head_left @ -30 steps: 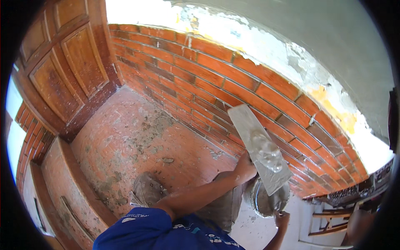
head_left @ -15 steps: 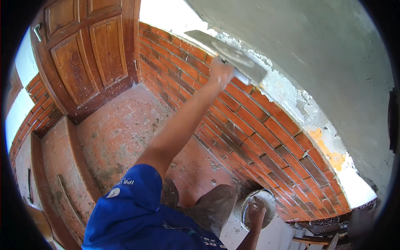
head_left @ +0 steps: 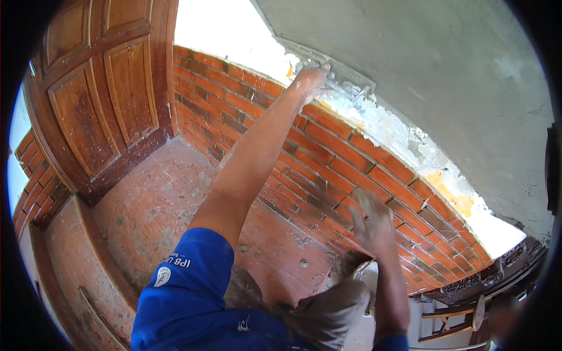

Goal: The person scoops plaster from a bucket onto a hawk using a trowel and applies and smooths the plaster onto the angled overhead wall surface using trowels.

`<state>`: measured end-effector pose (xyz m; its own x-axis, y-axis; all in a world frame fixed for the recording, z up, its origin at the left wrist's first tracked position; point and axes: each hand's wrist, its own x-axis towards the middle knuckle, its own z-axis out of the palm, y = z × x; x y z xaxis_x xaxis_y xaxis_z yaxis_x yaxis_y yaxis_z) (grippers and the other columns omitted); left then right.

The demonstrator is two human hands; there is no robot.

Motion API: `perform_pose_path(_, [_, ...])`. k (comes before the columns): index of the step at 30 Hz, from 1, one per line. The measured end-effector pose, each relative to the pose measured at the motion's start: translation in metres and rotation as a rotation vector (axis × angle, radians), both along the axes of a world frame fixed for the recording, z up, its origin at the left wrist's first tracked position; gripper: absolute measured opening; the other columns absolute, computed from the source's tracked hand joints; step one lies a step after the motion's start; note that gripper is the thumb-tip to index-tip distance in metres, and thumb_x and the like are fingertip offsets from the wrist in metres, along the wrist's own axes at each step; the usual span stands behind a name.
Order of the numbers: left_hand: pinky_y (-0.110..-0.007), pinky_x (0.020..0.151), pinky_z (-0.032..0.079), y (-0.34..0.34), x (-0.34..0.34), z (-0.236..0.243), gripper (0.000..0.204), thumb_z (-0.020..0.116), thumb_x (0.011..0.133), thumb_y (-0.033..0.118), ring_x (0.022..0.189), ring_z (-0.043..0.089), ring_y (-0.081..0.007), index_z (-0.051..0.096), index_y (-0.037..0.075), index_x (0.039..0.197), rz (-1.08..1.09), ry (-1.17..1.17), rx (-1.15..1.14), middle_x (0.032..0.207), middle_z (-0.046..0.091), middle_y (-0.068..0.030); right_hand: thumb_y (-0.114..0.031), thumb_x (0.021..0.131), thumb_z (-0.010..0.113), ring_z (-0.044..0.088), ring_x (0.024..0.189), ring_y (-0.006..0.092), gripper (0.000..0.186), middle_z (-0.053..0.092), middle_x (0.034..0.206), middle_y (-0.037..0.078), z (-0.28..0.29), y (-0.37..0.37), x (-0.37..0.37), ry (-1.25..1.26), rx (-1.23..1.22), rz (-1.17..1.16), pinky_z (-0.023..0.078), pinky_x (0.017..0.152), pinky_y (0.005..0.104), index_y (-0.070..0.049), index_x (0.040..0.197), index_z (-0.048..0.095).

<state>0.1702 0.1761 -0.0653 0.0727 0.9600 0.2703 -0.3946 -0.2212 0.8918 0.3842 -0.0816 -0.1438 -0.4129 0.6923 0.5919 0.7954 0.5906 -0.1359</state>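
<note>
My left hand (head_left: 310, 83) is raised at the far end of my outstretched arm, closed on a plastering trowel (head_left: 358, 81). The trowel's long blade lies against the wall, along the lower border of the grey plaster (head_left: 433, 76). Below that border runs a rough white, chipped strip (head_left: 392, 126). My right hand (head_left: 374, 225) is in the air before the brick facing (head_left: 328, 146), blurred by motion, its fingers apart and grey with wet mortar. Under it stands a bucket (head_left: 366, 270), partly hidden by my forearm and knee.
A brown panelled wooden door (head_left: 111, 93) stands at the far left. Steps (head_left: 96, 257) edge the mortar-spattered reddish floor (head_left: 158, 193) on the left. Wooden furniture (head_left: 448, 322) is at the lower right, with a dark, blurred shape beside it.
My right hand has come up out of the bucket toward the brick facing. The trowel in my left hand has tilted and moved up flat against the plaster edge.
</note>
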Motion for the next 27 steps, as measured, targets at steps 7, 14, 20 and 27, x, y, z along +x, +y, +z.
perform_pose_path(7, [-0.040, 0.080, 0.055, -0.020, 0.011, 0.025, 0.035, 0.050, 0.094, 0.025, 0.090, 0.060, -0.0281, 0.049, -0.005, 0.112, -0.033, -0.144, 0.030, 0.097, 0.057, -0.0145, -0.012, 0.082, 0.057, 0.049, 0.114, 0.0366, 0.038, 0.053, 0.121, 0.018, 0.104, 0.136, -0.046, -0.322, 0.495, -0.109, 0.042, 0.095, 0.0419, -0.005, 0.119, 0.053])
perform_pose_path(14, [-0.035, 0.065, 0.059, -0.096, -0.013, 0.077, 0.037, 0.061, 0.087, 0.020, 0.076, 0.062, -0.0243, 0.051, -0.010, 0.106, 0.057, -0.141, 0.168, 0.092, 0.057, -0.0154, -0.010, 0.076, 0.056, 0.053, 0.110, 0.0335, 0.030, 0.056, 0.118, 0.017, 0.172, 0.118, -0.076, -0.563, 0.532, -0.263, 0.045, 0.091, 0.0410, -0.006, 0.106, 0.059])
perform_pose_path(20, [-0.033, 0.077, 0.052, -0.195, -0.038, 0.135, 0.031, 0.050, 0.094, 0.029, 0.085, 0.060, -0.0188, 0.058, 0.000, 0.098, -0.024, -0.142, 0.539, 0.093, 0.063, -0.0099, -0.012, 0.074, 0.059, 0.060, 0.090, 0.0360, 0.033, 0.062, 0.097, 0.019, 0.236, 0.039, -0.103, -0.514, 0.608, -0.170, 0.048, 0.080, 0.0443, -0.003, 0.105, 0.055])
perform_pose_path(27, [-0.035, 0.086, 0.049, -0.240, -0.045, 0.106, 0.040, 0.056, 0.090, 0.033, 0.093, 0.060, -0.0255, 0.057, -0.004, 0.105, 0.161, -0.002, 0.652, 0.104, 0.060, -0.0154, -0.012, 0.076, 0.058, 0.059, 0.093, 0.0377, 0.032, 0.061, 0.101, 0.019, 0.224, -0.017, -0.120, -0.456, 0.468, -0.133, 0.047, 0.082, 0.0454, -0.002, 0.106, 0.054])
